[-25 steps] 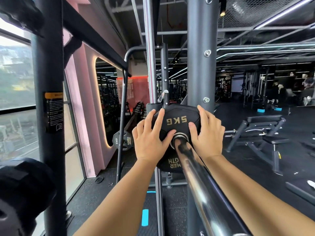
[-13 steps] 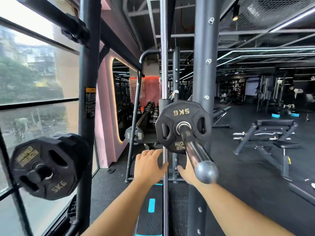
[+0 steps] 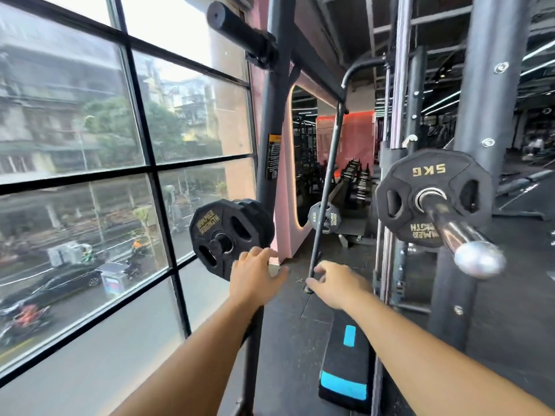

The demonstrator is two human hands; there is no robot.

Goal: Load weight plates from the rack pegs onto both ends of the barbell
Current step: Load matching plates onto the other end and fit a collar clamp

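A black 5 kg plate point(image 3: 432, 175) sits on the steel barbell sleeve point(image 3: 459, 235) at the right, its rounded end pointing toward me. Black plates point(image 3: 225, 232) hang on a rack peg left of centre, by the upright point(image 3: 270, 115). My left hand point(image 3: 255, 277) is just below and to the right of those plates, fingers relaxed, holding nothing; whether it touches them I cannot tell. My right hand point(image 3: 336, 285) hovers to its right with loosely curled fingers, empty, well left of the barbell.
A large window point(image 3: 90, 175) fills the left side. A thin slanted bar point(image 3: 326, 199) stands between my hands, with a 10 kg plate point(image 3: 324, 217) behind it. A black and blue step platform point(image 3: 345, 361) lies on the floor. Rack uprights point(image 3: 492, 85) stand on the right.
Both hands left the 5 kg plate on the barbell and swung left toward the plates on the rack peg. My view turned left, so the window fills more of the frame.
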